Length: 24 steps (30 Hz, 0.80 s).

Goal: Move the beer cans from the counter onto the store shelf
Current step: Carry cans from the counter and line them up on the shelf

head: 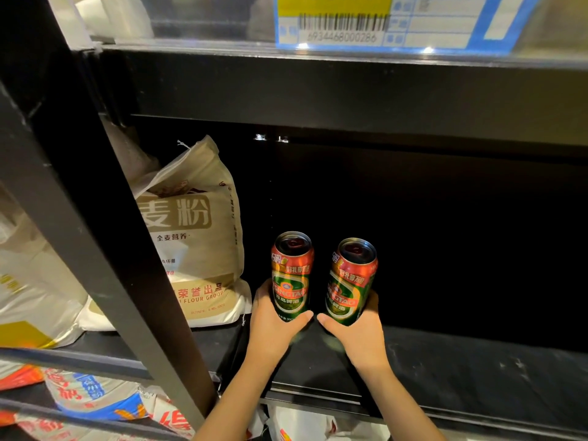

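Note:
Two tall red and green beer cans stand upright side by side inside a dark shelf bay. My left hand (273, 323) is wrapped around the lower part of the left can (292, 268). My right hand (356, 332) grips the lower part of the right can (351, 278). Both cans have their bottoms hidden by my hands, at or just above the black shelf board (461, 374). A small gap separates the two cans.
A beige flour sack (194, 237) leans just left of the cans. A black upright post (95, 218) crosses the left side. Above hangs a shelf edge with a yellow and blue price tag (366, 20). More flour bags (95, 399) lie on lower shelves. The shelf's right part is dark.

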Motion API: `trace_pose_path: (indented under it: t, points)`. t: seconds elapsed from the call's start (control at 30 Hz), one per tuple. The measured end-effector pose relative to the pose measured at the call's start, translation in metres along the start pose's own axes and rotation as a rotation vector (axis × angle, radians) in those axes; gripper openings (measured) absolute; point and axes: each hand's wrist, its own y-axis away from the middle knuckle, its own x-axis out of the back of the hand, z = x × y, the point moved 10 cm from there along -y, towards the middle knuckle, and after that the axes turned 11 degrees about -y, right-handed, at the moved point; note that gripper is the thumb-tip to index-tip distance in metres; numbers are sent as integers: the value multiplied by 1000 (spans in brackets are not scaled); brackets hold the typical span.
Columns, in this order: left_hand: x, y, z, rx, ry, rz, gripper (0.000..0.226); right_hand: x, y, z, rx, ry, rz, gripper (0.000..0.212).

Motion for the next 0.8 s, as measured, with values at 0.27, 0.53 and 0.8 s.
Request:
trace_pose_path:
  t: [0.27,0.53,0.8]
  points:
    - [-2,2,3,-31,52,-47,65,8,3,-4,1,-1,58,75]
    - [2,1,-1,-4,52,14,74,6,4,-10,9,-57,-22,56]
    - [-2,0,0,-15,28,-8,78,0,2,-9,52,39,-20,77]
